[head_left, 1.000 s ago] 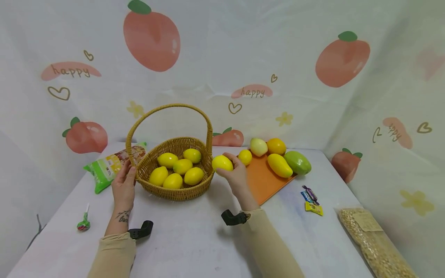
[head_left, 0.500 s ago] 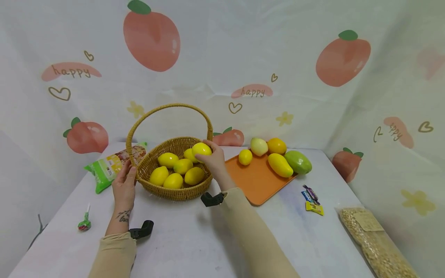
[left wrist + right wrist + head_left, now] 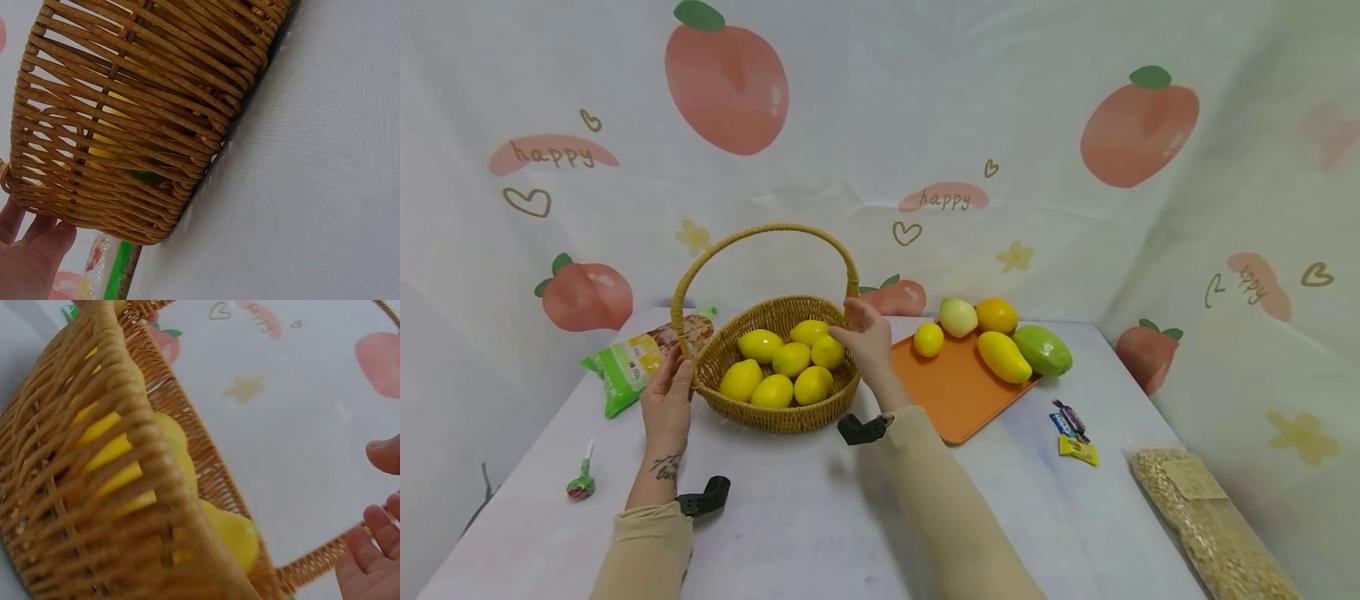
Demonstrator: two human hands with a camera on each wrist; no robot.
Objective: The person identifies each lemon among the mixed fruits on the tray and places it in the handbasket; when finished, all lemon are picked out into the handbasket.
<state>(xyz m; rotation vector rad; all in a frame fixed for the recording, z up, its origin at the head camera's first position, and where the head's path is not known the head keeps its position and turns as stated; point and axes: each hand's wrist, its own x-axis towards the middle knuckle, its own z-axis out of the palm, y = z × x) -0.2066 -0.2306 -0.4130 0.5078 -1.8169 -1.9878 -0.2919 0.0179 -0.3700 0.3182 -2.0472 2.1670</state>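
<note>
A woven wicker basket (image 3: 782, 421) with a tall arched handle stands left of centre, holding several yellow lemons (image 3: 792, 360). At its left end my left hand (image 3: 667, 400) holds the basket where the handle meets the rim. In the left wrist view, the fingers (image 3: 47, 240) lie against the basket's end. My right hand (image 3: 871, 343) hovers at the right rim beside the handle's foot, holding nothing. The right wrist view shows its fingers (image 3: 369, 550) and thumb spread apart. One lemon (image 3: 828, 352) lies just left of that hand, among the others.
Right of the basket, an orange tray (image 3: 951, 400) bears a small yellow fruit (image 3: 928, 340) and a mango (image 3: 1004, 357); a green fruit (image 3: 1042, 351) overlaps its edge. Candies (image 3: 1075, 433) and a bag of grains (image 3: 1210, 525) lie right. A snack bag (image 3: 640, 358) and lollipop (image 3: 581, 482) lie left.
My right hand has carried a lemon leftward from beside the basket and let it go among the others inside. The left hand has stayed at the basket's left end.
</note>
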